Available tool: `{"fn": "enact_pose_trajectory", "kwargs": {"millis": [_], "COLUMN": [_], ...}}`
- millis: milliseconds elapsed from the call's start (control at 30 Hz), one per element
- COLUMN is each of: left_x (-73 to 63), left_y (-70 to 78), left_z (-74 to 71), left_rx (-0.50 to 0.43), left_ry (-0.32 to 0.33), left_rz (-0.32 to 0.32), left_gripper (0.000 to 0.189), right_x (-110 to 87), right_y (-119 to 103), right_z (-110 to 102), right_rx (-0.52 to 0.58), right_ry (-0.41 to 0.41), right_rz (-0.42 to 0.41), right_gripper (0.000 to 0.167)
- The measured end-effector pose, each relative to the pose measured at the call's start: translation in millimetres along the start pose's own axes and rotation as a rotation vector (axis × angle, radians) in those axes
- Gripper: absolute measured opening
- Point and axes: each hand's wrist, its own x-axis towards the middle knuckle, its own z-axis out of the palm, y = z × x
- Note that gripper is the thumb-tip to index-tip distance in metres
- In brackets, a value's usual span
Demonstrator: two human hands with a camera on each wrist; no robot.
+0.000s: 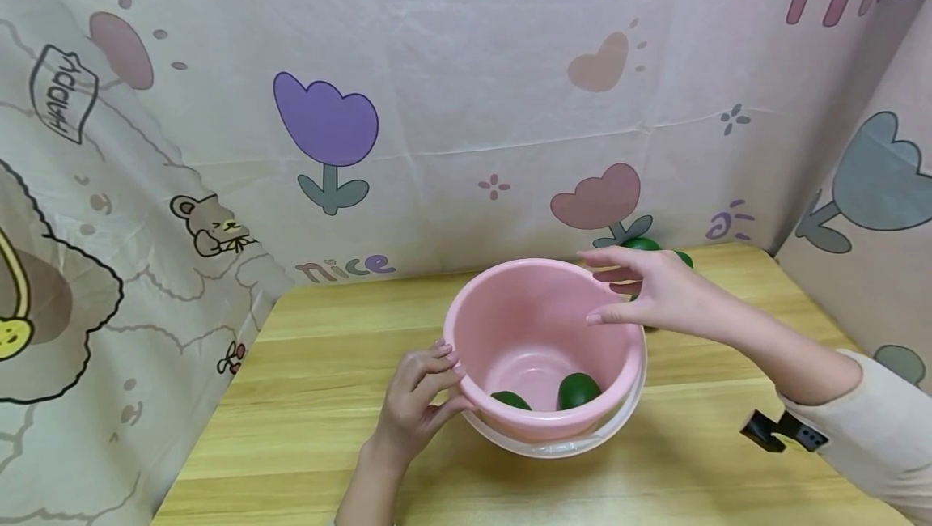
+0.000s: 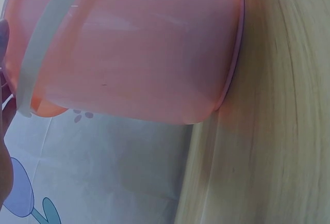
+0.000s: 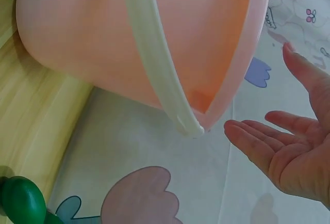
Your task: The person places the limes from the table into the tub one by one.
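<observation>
Tabletop (image 1: 291, 429) of pale wood carries everything here, and nearest on it the left hand (image 1: 422, 392) holds the rim of the pink bucket (image 1: 539, 425) at its left side, fingers bent over the edge and thumb lower down on the outside. That grip looks meant to steady the bucket rather than lift it, since the base stands upright on the wood in the left wrist view. The white handle (image 1: 564, 451) hangs down around the bucket's near side, out of the way of the opening.

Inside, on the bottom, sit two green fruits: a left inner fruit (image 1: 510, 400), mostly hidden by the near rim, and a right inner fruit (image 1: 579, 391), seen more fully. They lie apart, with bare pink floor beyond them.

Farther back, the right hand (image 1: 666, 291) hovers over the right rim, spread wide, thumb well away from the fingers, with nothing in it; the right wrist view shows the palm bare.

Beyond that hand, outside the bucket near the back of the tabletop, are at least two more: one outer fruit (image 1: 641, 243) and another outer fruit (image 1: 684, 258). The hand covers part of this spot, so the full count cannot be told. Judging by this, the filling is partly done: two fruits in, these others left. The printed curtain (image 1: 451, 105) closes off the rear.
</observation>
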Motion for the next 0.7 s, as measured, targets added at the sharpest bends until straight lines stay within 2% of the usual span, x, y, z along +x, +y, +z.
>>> {"fn": "enact_pose_trajectory", "kwargs": {"millis": [300, 700], "left_x": [-0.6, -2.2], "left_y": [-0.5, -0.3], "left_z": [-0.4, 0.2], "left_rx": [0.005, 0.007], "left_ry": [-0.003, -0.005], "left_rz": [0.011, 0.005], "left_gripper": [0.04, 0.04], "right_x": [1.8, 5.0], "right_y": [6, 17], "right_z": [-4, -10], "right_rx": [-0.07, -0.092], "right_ry": [0.057, 0.125], "right_rz": [0.049, 0.035], "right_gripper": [0.071, 0.066]}}
